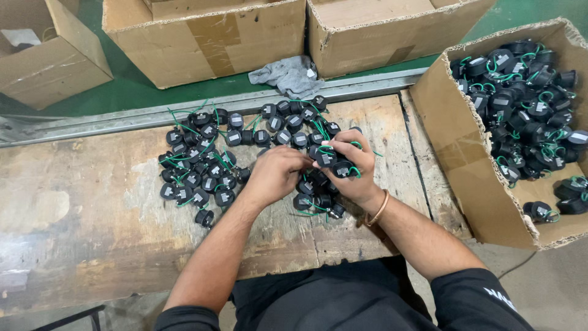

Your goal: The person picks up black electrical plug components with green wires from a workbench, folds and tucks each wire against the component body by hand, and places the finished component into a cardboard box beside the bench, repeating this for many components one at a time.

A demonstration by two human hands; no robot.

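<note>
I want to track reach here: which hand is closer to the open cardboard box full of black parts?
The right hand. It sits over the pile on the bench, on the side toward the box. The left hand is beside it, farther from the box.

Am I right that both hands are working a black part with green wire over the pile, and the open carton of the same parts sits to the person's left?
Not quite. The head view shows the open carton of black parts on the person's right. The left hand and right hand do meet on a black part with green wire over the pile.
</note>
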